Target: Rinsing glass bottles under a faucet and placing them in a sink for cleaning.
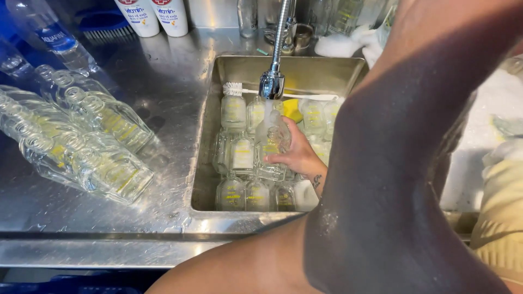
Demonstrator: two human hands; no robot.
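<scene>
Right now a clear glass bottle [272, 136] sits at the centre of the frame, held under the faucet head [271, 84] inside the steel sink [204, 136], so the rinsing step looks to be in hand. One hand [297, 155] wraps its fingers around the bottle; which hand it is cannot be told, since a bent arm [381, 179] fills the right of the frame. More bottles [242, 190] crowd the sink floor beside a yellow sponge [292, 109] and a bottle brush [234, 89]. Rinsed-looking bottles [81, 141] lie at left on the counter [163, 76]. Next would likely call for a steady grip while turning the wet glass.
</scene>
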